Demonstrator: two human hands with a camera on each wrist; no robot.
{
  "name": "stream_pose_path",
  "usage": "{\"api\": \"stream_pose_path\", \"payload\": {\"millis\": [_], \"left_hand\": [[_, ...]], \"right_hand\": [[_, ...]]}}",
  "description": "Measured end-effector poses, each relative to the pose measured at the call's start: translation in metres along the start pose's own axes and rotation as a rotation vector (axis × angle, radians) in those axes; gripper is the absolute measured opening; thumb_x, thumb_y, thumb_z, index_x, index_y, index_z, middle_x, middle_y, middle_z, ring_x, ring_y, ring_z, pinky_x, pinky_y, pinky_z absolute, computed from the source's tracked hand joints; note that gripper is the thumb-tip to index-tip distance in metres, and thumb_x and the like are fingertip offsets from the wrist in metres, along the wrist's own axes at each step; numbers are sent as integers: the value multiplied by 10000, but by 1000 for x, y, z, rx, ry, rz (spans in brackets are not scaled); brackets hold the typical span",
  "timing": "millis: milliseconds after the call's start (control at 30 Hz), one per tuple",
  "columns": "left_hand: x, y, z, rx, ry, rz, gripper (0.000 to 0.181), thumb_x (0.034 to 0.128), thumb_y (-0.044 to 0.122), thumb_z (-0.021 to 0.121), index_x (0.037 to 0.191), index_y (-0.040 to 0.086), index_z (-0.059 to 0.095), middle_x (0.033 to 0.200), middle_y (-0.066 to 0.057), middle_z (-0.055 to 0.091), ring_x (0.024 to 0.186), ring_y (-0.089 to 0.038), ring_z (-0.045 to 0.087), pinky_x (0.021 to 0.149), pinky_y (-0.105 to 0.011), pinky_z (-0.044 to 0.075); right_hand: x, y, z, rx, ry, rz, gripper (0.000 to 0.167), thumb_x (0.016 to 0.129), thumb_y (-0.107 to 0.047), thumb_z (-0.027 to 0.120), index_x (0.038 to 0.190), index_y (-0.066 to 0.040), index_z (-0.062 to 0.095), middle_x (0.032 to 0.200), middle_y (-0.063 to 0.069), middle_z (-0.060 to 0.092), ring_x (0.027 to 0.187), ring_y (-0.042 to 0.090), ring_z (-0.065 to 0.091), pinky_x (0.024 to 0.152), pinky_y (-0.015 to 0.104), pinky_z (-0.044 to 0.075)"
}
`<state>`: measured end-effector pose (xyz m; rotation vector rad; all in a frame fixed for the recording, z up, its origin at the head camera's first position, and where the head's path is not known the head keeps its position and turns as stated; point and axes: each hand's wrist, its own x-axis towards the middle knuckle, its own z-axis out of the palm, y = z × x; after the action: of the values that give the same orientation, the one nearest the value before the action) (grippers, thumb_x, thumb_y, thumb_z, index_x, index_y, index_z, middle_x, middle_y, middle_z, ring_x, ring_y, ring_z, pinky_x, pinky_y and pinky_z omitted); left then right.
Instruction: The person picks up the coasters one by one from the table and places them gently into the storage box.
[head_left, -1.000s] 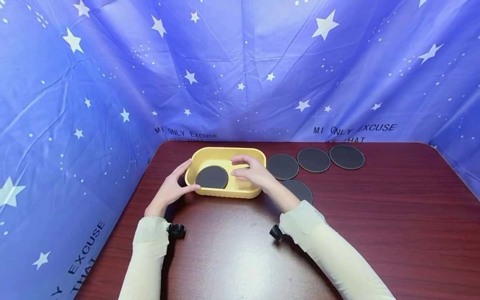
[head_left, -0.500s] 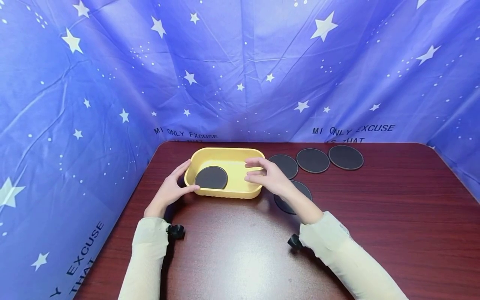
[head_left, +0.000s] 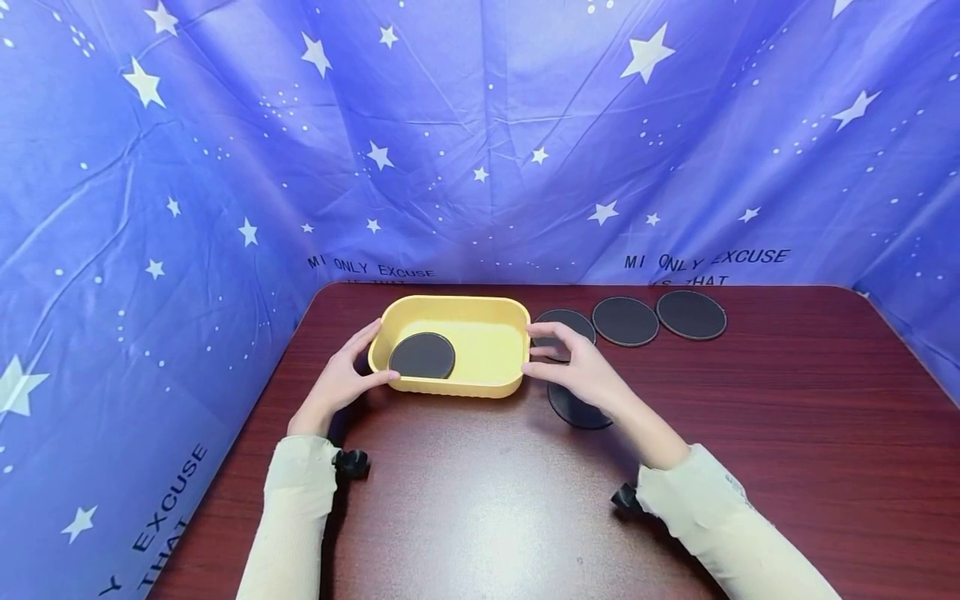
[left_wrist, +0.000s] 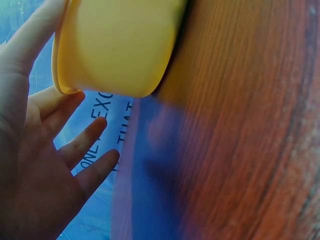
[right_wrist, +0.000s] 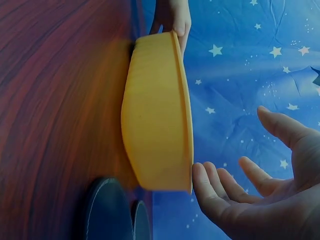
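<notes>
A yellow oblong plastic bin (head_left: 450, 387) stands at the back left of the table, with one round black coaster (head_left: 422, 356) lying inside its left half. My left hand (head_left: 345, 379) spans the bin's left end, thumb on the front rim. In the left wrist view, its other fingers (left_wrist: 92, 137) are spread, mostly off the bin. Beside the right end is my right hand (head_left: 581, 367), fingers apart and holding nothing. The right wrist view has its fingertips (right_wrist: 199, 172) at the rim; whether they touch, I cannot tell. A coaster (head_left: 579, 408) lies partly under that hand.
Right of the bin are more black coasters flat on the table: one (head_left: 562, 317) near its wall, partly hidden by the right hand, then two more (head_left: 626, 322) toward the right. A blue star-patterned curtain (head_left: 480, 125) hangs behind and left of the reddish-brown table (head_left: 787, 433).
My right hand has moved right, from over the inside of the bin to beside its right end. The left hand, the bin and the coasters stay in place.
</notes>
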<state>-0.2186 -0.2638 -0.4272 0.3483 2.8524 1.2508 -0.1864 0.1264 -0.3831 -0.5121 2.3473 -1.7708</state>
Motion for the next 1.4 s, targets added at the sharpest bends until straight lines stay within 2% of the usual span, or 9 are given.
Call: {"api": "stream_pose_path", "payload": {"millis": [100,167,300,467,633,900,1167,1400], "left_hand": [[0,0,0,2,0,3,958,778,330,857,1570,205,333,1650,-31,289,1530,-308,240,1227,-575,213],[-1,0,0,6,0,4,959,778,329,857,1571,204,332,1651,-33,288,1530,-309,240,1226,-576,214],[-1,0,0,6,-3,1,960,778,332,856,1571,207,330,1651,-35,287,1530,-310,238,1225,-578,214],[0,1,0,-1,-5,-4,961,779,339,855,1572,218,327,1653,-27,284,1531,-308,235,1225,-580,212],[0,1,0,-1,-4,-4,958,780,336,855,1572,221,327,1653,-23,283,1532,-303,234,1226,-578,212],[0,0,0,7,-1,0,954,784,319,853,1572,202,328,1653,-29,284,1531,-303,237,1228,-572,211],[0,0,1,6,-1,0,952,787,324,850,1574,223,324,1654,-25,280,1532,-302,236,1228,-575,210],[0,-1,1,8,-2,-8,953,787,327,850,1575,232,321,1655,-23,277,1532,-306,232,1227,-581,208]], "right_hand": [[-5,4,-7,-50,12,18,606,880,-149,749,1419,-50,491,1480,172,491,1287,394,573,1007,451,536],[-9,7,-12,-65,14,24,612,882,-157,748,1426,-57,486,1485,157,491,1299,395,562,1024,478,518],[-15,15,-22,-69,17,28,611,890,-156,738,1435,-69,477,1498,151,479,1315,417,538,1035,469,503],[-23,27,-34,-65,28,49,611,909,-160,717,1452,-60,455,1522,180,442,1339,430,509,1092,523,444],[-30,35,-45,-63,45,62,619,914,-128,702,1456,-9,428,1526,236,414,1357,434,483,1114,548,410],[-38,47,-56,-64,46,89,658,910,-124,708,1463,44,393,1534,256,395,1412,442,401,1166,554,322],[-43,58,-61,-85,49,98,657,900,-110,711,1454,56,400,1524,257,408,1405,457,401,1159,563,316],[-46,61,-64,-133,43,85,661,891,-117,723,1446,63,410,1493,274,439,1353,470,455,1121,561,372]]}}
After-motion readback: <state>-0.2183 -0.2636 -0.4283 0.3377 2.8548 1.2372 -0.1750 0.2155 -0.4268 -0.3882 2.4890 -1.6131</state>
